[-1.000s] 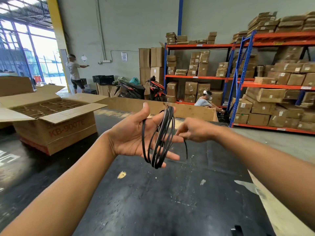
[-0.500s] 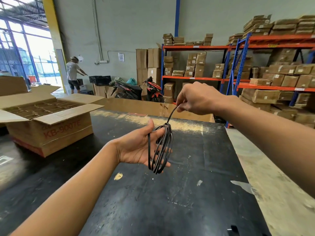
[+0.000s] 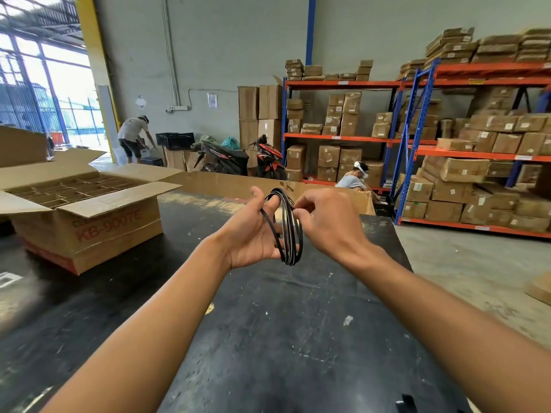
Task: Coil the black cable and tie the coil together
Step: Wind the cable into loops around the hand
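1. The coiling looks nearly done: the left hand, palm open and fingers spread, carries the black cable as several loops hung over its fingers, above the black table.
2. The right hand pinches the coil's right side with thumb and fingertips.
3. The coil's long axis runs roughly vertical, tilted slightly left at top, seen near edge-on.
4. Next, judging by the task, the loose end needs wrapping around the bundle; that end is not visible.
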A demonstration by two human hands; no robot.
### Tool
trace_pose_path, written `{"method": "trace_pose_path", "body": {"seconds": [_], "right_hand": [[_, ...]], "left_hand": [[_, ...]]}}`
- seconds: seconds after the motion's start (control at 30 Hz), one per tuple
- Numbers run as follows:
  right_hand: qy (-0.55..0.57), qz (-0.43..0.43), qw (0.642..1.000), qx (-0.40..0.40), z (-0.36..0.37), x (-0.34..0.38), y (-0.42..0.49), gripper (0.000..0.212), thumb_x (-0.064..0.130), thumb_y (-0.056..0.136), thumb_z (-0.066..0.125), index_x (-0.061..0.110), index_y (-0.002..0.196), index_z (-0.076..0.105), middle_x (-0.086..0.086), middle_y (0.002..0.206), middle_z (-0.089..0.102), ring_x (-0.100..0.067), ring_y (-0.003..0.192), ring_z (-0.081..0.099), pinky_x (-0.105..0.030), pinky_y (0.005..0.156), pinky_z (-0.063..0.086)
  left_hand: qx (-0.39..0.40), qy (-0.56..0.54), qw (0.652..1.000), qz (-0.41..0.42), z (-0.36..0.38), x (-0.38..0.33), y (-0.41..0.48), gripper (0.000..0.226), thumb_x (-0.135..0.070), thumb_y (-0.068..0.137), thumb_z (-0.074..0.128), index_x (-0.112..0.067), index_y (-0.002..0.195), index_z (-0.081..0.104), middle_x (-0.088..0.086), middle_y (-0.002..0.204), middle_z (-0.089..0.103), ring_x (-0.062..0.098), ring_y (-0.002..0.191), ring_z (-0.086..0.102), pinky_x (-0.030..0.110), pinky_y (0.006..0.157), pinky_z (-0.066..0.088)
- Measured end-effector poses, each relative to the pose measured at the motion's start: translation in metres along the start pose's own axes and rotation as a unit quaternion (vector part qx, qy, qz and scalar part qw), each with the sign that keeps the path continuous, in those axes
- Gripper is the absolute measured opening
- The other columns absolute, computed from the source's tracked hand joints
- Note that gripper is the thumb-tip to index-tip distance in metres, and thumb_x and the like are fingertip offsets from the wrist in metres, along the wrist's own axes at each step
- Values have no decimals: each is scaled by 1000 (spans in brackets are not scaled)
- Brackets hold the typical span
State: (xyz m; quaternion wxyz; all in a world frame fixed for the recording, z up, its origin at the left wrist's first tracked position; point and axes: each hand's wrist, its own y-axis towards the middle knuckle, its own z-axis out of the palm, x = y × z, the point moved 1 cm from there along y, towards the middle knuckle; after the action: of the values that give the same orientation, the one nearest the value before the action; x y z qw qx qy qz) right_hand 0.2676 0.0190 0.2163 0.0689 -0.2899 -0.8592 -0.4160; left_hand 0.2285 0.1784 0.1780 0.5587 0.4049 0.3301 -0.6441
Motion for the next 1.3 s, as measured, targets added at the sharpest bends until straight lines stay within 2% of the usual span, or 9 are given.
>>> {"method": "trace_pose_path", "body": {"seconds": [0.2, 0.5, 0.63, 0.73, 0.87, 0.97, 1.03, 1.1, 1.3], "right_hand": [[65, 18, 997, -43, 9, 0, -11, 11, 16, 87, 67, 16, 94, 75, -2, 86, 76, -18, 79, 68, -39, 75, 57], [108, 17, 992, -63, 10, 2, -24, 20, 12, 89, 57, 8, 94, 77, -9, 92, 78, -24, 85, 70, -45, 76, 58], [102, 23, 993, -45, 11, 2, -27, 36, 41, 88, 57, 10, 82, 75, -6, 79, 74, -21, 75, 66, -43, 67, 55], [66, 25, 997, -41, 11, 1, -28, 40, 49, 82, 67, 16, 102, 76, -5, 97, 76, -21, 90, 68, -36, 79, 55], [69, 47, 995, -60, 11, -1, -26, 38, 43, 81, 72, 17, 110, 74, -3, 112, 68, -19, 105, 61, -26, 85, 42], [91, 63, 992, -59, 10, 1, -25, 32, 40, 82, 70, 20, 107, 74, 1, 109, 74, -19, 104, 66, -28, 85, 47], [98, 78, 991, -52, 10, 3, -25, 28, 39, 83, 69, 23, 105, 73, 3, 102, 77, -19, 98, 68, -33, 83, 54], [107, 87, 989, -50, 9, 3, -25, 23, 35, 84, 68, 22, 102, 73, 4, 97, 77, -18, 92, 70, -38, 82, 56], [126, 108, 985, -58, 10, 3, -21, 15, 23, 81, 70, 18, 95, 73, 1, 90, 76, -21, 82, 70, -42, 79, 56]], "left_hand": [[16, -3, 1000, 17, 8, -4, 2, 76, -74, 88, 13, -32, 148, 29, 12, 98, 73, 25, 88, 69, 50, 82, 54], [14, -5, 1000, 17, 14, -4, 9, 75, -75, 88, 13, -37, 152, 23, 17, 112, 72, 35, 102, 70, 58, 80, 55], [-10, -14, 1000, 17, 18, -3, 11, 75, -75, 89, 16, -38, 154, 15, 17, 146, 50, 40, 108, 66, 60, 78, 55], [-20, -7, 1000, 17, 22, -3, 12, 74, -76, 89, 15, -41, 154, 15, 11, 157, 37, 41, 107, 66, 59, 80, 54], [-19, 16, 999, 26, 24, -5, 12, 73, -76, 89, 11, -40, 152, 21, 7, 145, 50, 36, 105, 66, 56, 88, 50], [-29, 32, 999, 26, 26, -5, 10, 74, -76, 89, 10, -39, 152, 22, 9, 145, 51, 37, 114, 54, 56, 95, 42], [-33, 38, 998, 22, 26, -6, 9, 75, -76, 89, 11, -33, 147, 31, 13, 139, 52, 35, 107, 55, 50, 90, 43], [-36, 47, 998, 21, 27, -5, 7, 65, -76, 89, 13, -27, 122, 42, 19, 121, 48, 28, 87, 49, 40, 73, 37], [-32, 72, 997, 25, 28, -4, 6, 53, -76, 89, 17, -27, 87, 37, 15, 87, 58, 20, 62, 40, 31, 58, 26]]}}
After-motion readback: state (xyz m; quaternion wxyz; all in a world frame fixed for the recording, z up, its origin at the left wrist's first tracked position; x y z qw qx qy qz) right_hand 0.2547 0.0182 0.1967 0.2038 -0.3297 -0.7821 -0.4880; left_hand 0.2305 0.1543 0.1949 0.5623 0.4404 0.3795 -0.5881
